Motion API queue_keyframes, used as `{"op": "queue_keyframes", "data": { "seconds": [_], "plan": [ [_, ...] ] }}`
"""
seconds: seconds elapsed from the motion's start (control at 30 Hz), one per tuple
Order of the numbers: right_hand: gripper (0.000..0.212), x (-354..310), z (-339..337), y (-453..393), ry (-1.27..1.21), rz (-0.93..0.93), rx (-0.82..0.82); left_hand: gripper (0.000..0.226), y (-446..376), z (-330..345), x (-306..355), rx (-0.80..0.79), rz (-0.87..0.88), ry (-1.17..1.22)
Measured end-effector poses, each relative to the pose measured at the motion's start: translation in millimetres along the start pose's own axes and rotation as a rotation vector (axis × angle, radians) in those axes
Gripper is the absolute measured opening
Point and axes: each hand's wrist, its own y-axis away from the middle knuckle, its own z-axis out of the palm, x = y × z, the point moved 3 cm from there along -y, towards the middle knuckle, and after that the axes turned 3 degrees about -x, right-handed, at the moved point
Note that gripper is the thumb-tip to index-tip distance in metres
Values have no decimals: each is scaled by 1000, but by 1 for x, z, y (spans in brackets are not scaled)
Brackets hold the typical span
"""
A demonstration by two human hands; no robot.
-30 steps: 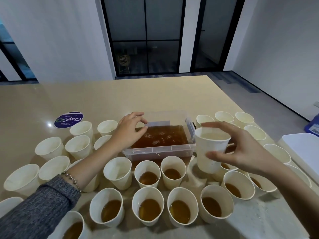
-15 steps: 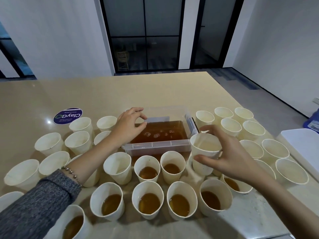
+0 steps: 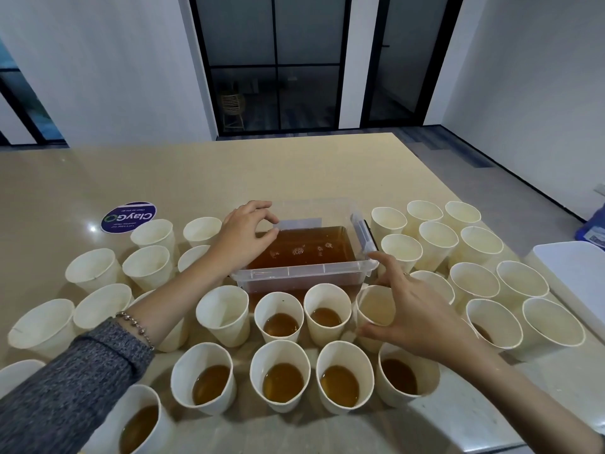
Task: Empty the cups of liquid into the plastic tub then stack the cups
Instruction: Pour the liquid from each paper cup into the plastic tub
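Observation:
A clear plastic tub (image 3: 304,271) of brown liquid stands mid-table. My left hand (image 3: 244,237) pinches its left rim. My right hand (image 3: 415,316) curves round an empty paper cup (image 3: 375,306) standing just in front of the tub's right corner, thumb on the cup's near side and fingers behind it. Several cups with brown liquid (image 3: 281,375) form the rows nearest me. Empty cups stand in a group on the left (image 3: 150,267) and another on the right (image 3: 435,244).
A white rectangular lid or tray (image 3: 576,276) lies at the right table edge, with a blue object (image 3: 594,229) behind it. A round purple sticker (image 3: 128,216) is on the table at the left. Bare tabletop stretches beyond the tub.
My right hand has brought the empty cup down from beside the tub to the table in front of its right corner. My left hand has stayed on the tub's rim.

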Motion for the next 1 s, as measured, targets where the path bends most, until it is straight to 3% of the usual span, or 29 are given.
{"op": "queue_keyframes", "data": {
  "seconds": [0.23, 0.47, 0.57, 0.67, 0.77, 1.0],
  "plan": [
    [119, 2, -8, -2, 77, 46, 20, 18, 0, -1, 2, 1, -3, 8],
    [66, 1, -32, 0, 105, -28, 155, 19, 0, -1, 3, 6, -6, -3],
    [53, -24, -31, 1, 77, -153, 72, 18, 0, 0, 1, 1, -5, -4],
    [58, -48, -19, -4, 204, -264, -54, 17, -1, 1, -1, -8, 5, 4],
    [67, -52, -6, -16, 236, -247, -150, 17, 0, 0, -1, -8, 4, 7],
    [70, -54, 3, -29, 303, -213, -154, 19, 1, -1, 0, -2, -5, 6]
  ]
}}
